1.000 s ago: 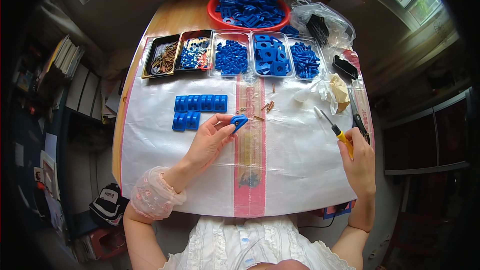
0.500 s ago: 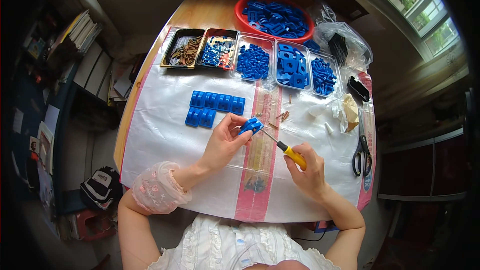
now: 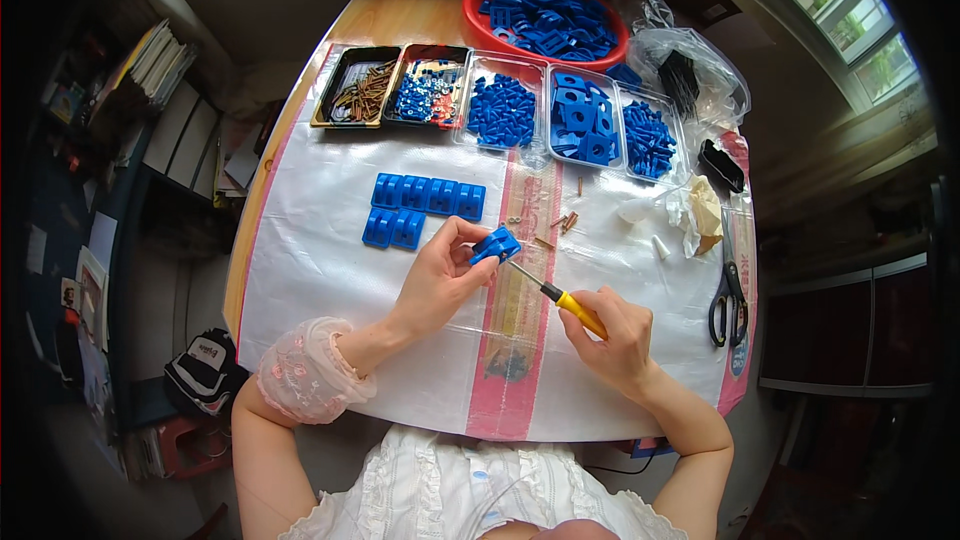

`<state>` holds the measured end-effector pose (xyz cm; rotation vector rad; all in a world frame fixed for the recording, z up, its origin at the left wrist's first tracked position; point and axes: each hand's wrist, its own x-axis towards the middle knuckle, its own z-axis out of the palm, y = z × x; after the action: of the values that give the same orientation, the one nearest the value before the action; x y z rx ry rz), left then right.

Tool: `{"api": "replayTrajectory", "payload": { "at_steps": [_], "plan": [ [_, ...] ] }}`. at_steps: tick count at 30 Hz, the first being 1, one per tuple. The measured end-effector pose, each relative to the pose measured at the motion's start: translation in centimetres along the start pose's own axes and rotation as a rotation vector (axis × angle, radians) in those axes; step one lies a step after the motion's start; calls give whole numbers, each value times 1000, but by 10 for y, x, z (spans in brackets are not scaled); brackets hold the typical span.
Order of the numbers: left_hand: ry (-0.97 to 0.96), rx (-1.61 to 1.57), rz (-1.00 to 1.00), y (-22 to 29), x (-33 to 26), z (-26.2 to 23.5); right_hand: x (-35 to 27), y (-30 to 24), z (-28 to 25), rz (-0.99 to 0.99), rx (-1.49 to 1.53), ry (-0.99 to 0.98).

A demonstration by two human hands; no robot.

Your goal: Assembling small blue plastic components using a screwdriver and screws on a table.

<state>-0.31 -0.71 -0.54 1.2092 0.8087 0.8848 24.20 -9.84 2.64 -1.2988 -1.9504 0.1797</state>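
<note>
Between the fingers and thumb of my left hand [image 3: 441, 275] is a blue plastic block [image 3: 497, 245], held above the middle of the table. My right hand [image 3: 612, 340] is closed round the yellow handle of a screwdriver [image 3: 580, 313]. Its metal shaft points up and left, and the tip meets the block's lower right side; a screw there is too small to make out. Just left of the block, two rows of similar blue blocks [image 3: 428, 196] lie on the sheet. Several loose screws [image 3: 569, 223] lie to the right of the block.
Across the back stand a black tray of screws [image 3: 362, 90], a black tray of nuts [image 3: 428, 90] and clear trays of blue parts [image 3: 501, 112]. A red basin [image 3: 470, 25] of blue pieces stands behind them. Scissors [image 3: 731, 305] and crumpled paper [image 3: 697, 217] lie at the right.
The view has shifted slightly. The screwdriver still meets the blue block, which is tilted a little differently in my left hand. Both hands keep their grips.
</note>
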Motion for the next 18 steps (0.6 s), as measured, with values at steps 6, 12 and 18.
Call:
{"api": "replayTrajectory", "payload": {
  "at_steps": [6,12,18],
  "plan": [
    [-16,36,1,2,0,1,-1,2,1,-11,-51,-5],
    [6,75,32,-4,-2,2,-4,-5,1,-45,-181,-78],
    [33,145,69,-1,-4,5,-15,-6,10,338,258,-213]
  ]
}}
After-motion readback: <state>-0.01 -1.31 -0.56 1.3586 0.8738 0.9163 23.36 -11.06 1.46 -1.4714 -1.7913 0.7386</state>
